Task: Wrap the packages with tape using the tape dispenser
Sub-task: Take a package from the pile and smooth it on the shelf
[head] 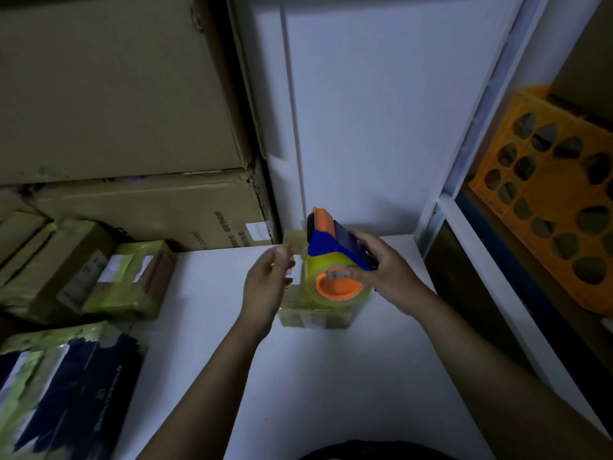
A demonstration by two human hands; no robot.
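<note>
Blue-and-orange, the tape dispenser (pixel 335 257) sits in my right hand (pixel 388 273) at centre frame — fingers wrapped round its body, thumb on the roll (pixel 310 280) — over a small taped package (pixel 315 318) on the white table (pixel 331 376). My left hand (pixel 265 287) hovers beside the package, fingers loose, holding nothing. Wrapped parcels (pixel 126 280) crowd the left edge.
</note>
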